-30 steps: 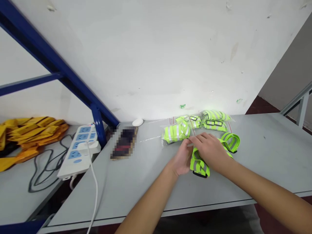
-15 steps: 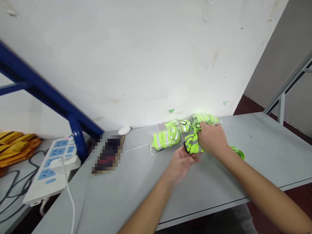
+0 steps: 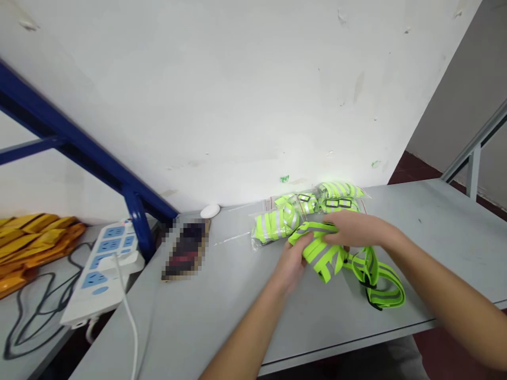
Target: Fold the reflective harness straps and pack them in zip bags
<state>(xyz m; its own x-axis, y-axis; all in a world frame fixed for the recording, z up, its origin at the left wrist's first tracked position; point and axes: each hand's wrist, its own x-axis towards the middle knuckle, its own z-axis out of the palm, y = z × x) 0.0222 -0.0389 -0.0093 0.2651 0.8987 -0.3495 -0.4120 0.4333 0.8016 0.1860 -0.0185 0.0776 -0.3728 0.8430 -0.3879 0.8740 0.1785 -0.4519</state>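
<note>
Both my hands are bunched around a neon yellow reflective strap [image 3: 322,253] with grey stripes, just in front of the bagged items. My left hand [image 3: 291,263] grips it from below, and my right hand [image 3: 354,229] presses over its top. A long loop of the strap with black buckles [image 3: 376,279] trails to the right on the grey table [image 3: 415,211]. Behind my hands lie several clear plastic bags of folded neon reflective straps; the nearest bag [image 3: 275,224] sits a little left of my left hand.
To the left lie a pixelated phone [image 3: 186,250], a small white round object [image 3: 209,211], and a white power strip [image 3: 109,269] with cables. Yellow-orange folded material [image 3: 27,237] lies beyond it. A blue metal frame beam [image 3: 137,227] rises at the table's left corner.
My hands have moved toward me, drawing the strap away from the bags. Its loop now lies spread out at the right, and the view has shifted slightly.
</note>
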